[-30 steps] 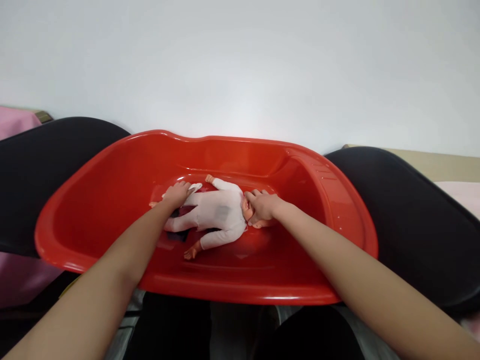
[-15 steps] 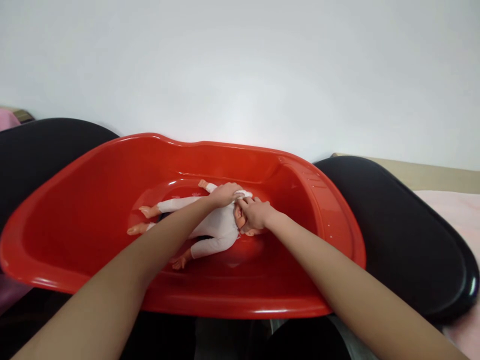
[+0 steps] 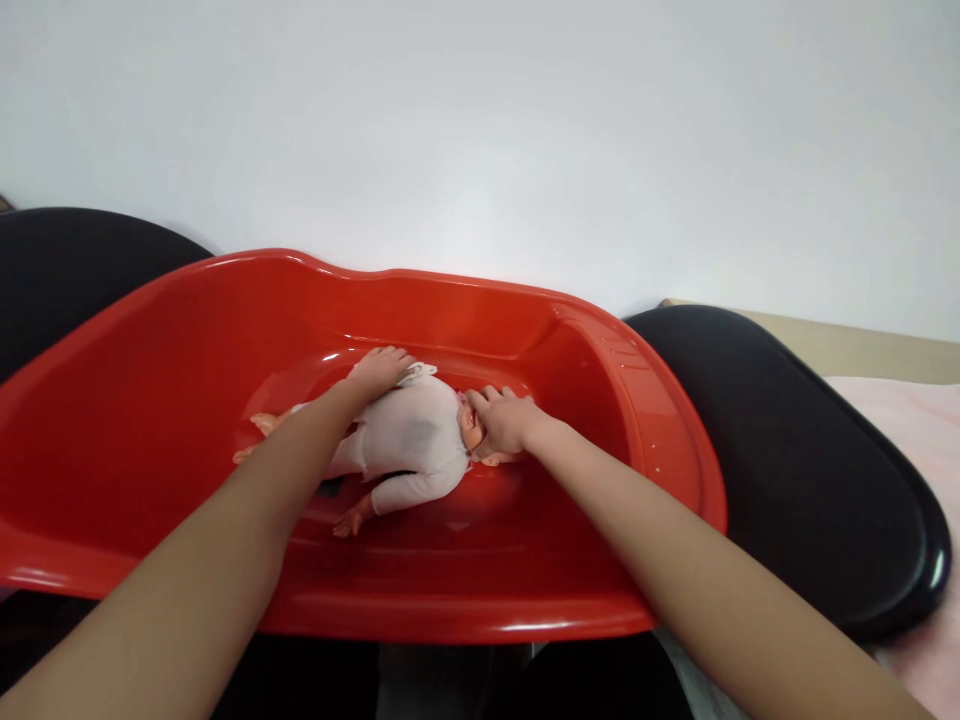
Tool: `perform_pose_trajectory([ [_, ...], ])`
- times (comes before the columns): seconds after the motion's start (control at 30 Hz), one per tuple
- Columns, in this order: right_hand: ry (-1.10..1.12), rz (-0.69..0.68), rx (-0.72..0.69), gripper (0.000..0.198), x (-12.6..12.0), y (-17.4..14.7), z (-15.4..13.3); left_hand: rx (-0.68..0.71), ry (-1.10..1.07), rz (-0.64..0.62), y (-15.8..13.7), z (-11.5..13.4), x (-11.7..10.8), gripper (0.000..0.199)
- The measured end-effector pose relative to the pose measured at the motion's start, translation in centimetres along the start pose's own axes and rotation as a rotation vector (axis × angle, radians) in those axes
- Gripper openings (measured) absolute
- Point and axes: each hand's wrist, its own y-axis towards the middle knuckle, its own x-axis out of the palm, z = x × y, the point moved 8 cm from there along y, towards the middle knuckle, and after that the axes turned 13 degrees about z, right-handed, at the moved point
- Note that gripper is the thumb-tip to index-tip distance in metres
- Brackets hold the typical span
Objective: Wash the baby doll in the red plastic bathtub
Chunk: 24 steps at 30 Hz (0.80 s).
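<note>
A baby doll [image 3: 409, 435] in a white suit lies on its back in the bottom of a red plastic tub [image 3: 615, 400], head to the right, feet to the left. My right hand [image 3: 501, 418] is closed around the doll's head. My left hand [image 3: 381, 370] presses a small white cloth [image 3: 416, 373] against the doll's far arm and shoulder. The doll's near arm sticks out toward me.
The tub rests across two black rounded seats, one to the left [image 3: 67, 270] and another to the right [image 3: 810, 440]. A plain white wall fills the background. A pink fabric surface [image 3: 911, 420] shows at the far right.
My left hand with the cloth went from the doll's legs up to its neck, then moved back left onto the far arm. My right hand stayed on the head.
</note>
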Motion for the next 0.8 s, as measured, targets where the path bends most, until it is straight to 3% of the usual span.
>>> perform_pose_trajectory([
  [0.1, -0.001, -0.01, 0.005, 0.104, -0.1, -0.1, -0.1, -0.039, 0.051, 0.027, -0.2, -1.2, -0.8, 0.027],
  [0.2, -0.001, -0.015, 0.0, 0.106, -0.1, -0.1, -0.2, -0.216, 0.048, 0.053, 0.2, -1.5, -1.9, 0.031],
  [0.27, -0.002, -0.014, 0.0, 0.106, -0.1, 0.0, -0.1, -0.304, 0.021, 0.084, 0.4, -0.5, -2.4, 0.042],
  [0.33, -0.002, -0.015, -0.001, 0.107, 0.0, 0.0, 0.0, -0.303, -0.044, 0.116, 0.7, 1.6, -2.6, 0.049],
  [0.4, -0.003, -0.014, -0.007, 0.108, 0.1, 0.1, 0.0, -0.217, -0.14, 0.12, 1.0, 4.4, -2.1, 0.045],
  [0.5, -0.004, -0.014, -0.012, 0.11, 0.1, 0.1, 0.0, 0.044, -0.284, 0.013, 0.9, 8.4, -0.5, 0.038],
  [0.57, -0.004, -0.013, -0.01, 0.11, 0.1, 0.1, 0.0, 0.159, -0.321, -0.071, 0.5, 9.2, 0.3, 0.042],
  [0.8, 0.017, -0.012, -0.006, 0.107, 0.0, 0.0, 0.1, 0.063, -0.186, -0.082, -0.4, 3.4, -0.1, 0.043],
])
